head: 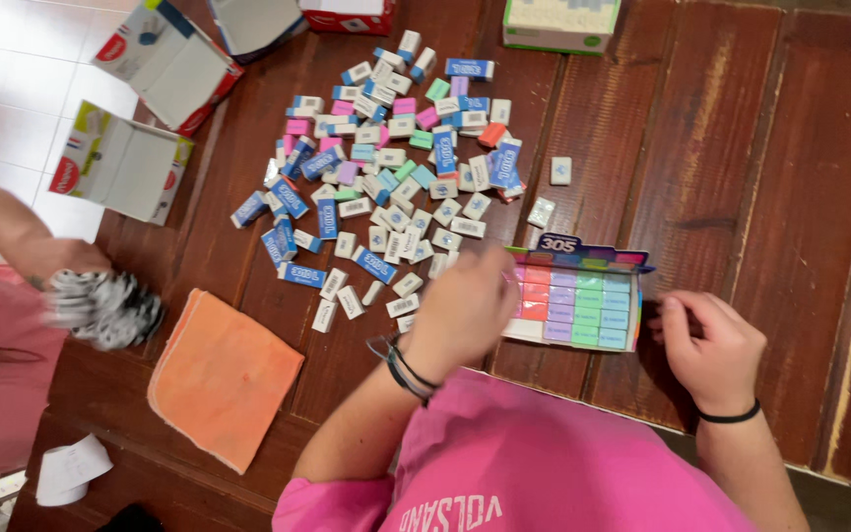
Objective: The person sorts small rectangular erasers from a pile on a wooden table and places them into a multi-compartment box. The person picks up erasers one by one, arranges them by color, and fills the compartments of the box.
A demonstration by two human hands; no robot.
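Note:
A cardboard display box [583, 300] lies on the dark wooden table [741, 148], with rows of pink, purple, green and blue erasers packed in it. My left hand [465, 305] hovers blurred over the box's left end with its fingers curled down; what they hold is hidden. My right hand [706, 345] grips the box's right end, thumb up along its side. A big heap of loose erasers [386, 167], white, pastel and in blue sleeves, spreads across the table just beyond my left hand.
Two stray white erasers [560, 170] [541, 212] lie right of the heap. An orange cloth [224, 379] lies at the near left. Open cartons [120, 163] [169, 59] hang off the table's left edge; a green-white box [558, 22] sits at the back. Another person's hand [100, 305] moves at far left.

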